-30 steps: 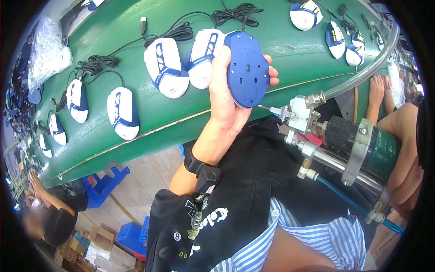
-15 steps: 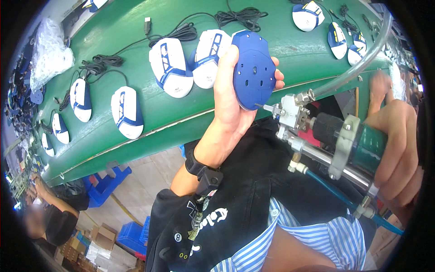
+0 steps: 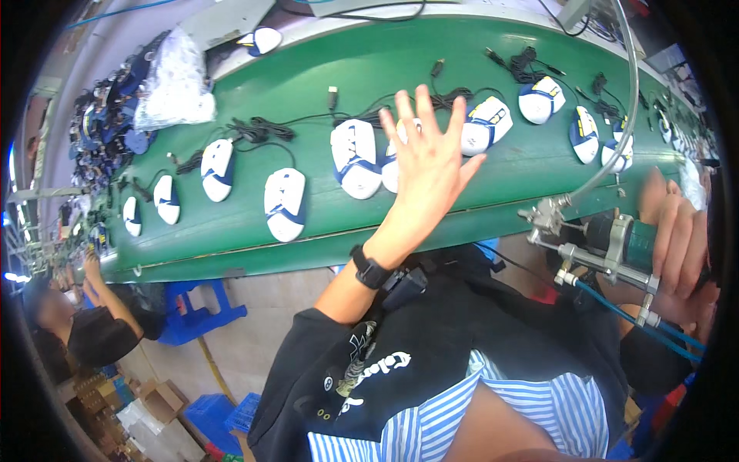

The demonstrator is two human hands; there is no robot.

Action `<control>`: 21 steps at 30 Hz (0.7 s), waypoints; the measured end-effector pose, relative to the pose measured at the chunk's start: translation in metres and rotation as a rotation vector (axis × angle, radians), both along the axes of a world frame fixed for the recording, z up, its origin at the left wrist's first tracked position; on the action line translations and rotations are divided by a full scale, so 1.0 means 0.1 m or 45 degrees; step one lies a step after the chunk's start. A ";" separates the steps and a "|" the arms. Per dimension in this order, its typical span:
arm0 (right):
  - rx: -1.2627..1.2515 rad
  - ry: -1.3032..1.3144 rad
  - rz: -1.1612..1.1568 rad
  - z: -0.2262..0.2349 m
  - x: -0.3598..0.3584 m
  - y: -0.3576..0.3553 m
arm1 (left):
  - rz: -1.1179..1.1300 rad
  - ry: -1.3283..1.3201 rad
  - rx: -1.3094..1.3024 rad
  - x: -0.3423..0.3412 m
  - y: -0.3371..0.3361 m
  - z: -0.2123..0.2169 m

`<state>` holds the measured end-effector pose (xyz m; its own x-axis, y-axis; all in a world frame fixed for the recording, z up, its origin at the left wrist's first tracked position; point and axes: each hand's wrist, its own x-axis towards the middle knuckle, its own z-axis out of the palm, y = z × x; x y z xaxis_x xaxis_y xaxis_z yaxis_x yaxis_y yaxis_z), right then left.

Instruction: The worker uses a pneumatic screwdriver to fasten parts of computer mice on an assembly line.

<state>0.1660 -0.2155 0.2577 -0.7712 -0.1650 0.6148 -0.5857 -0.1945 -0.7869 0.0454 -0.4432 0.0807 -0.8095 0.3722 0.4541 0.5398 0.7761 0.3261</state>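
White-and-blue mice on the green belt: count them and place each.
10 at least: three small mice far left, one mid-left, two by the left hand, one partly hidden, four rightward. More may be hidden.

Your left hand [image 3: 423, 165] is spread open, fingers fanned, over a white-and-blue computer mouse [image 3: 390, 163] lying top-up on the green worktop [image 3: 477, 181], mostly hidden beneath your palm. Your right hand [image 3: 677, 246] is wrapped around the dark green body of a pneumatic screwdriver [image 3: 608, 246], held roughly level just off the worktop's near edge, with its metal nose pointing left.
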 end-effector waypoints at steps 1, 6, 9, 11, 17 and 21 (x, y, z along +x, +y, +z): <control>-0.082 0.025 0.126 -0.17 -0.19 -0.15 | 0.136 -0.015 -0.034 0.06 -0.27 -0.14; -0.438 -0.478 -0.277 -0.11 0.11 0.63 | 0.331 -0.049 -0.237 0.10 -0.98 -0.24; -0.226 -0.233 0.551 -0.19 -0.52 0.39 | 0.477 0.028 -0.312 0.00 -1.48 -0.34; 0.101 0.075 1.334 -0.13 -0.93 0.23 | 0.586 0.004 -0.350 -0.05 -1.93 -0.35; -0.066 -0.123 0.024 -0.19 -0.22 -0.49 | 0.656 -0.258 -0.426 -0.15 -3.09 -0.41; -0.195 -0.191 -0.085 -0.19 -0.25 -0.70 | 0.016 -0.095 0.645 0.00 -2.80 0.77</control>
<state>0.1410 -0.2857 0.2383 -0.8620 -0.0245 0.5063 -0.4798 -0.2832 -0.8304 0.0450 -0.7233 0.1574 -0.8496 0.1106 0.5157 0.4923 0.5171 0.7002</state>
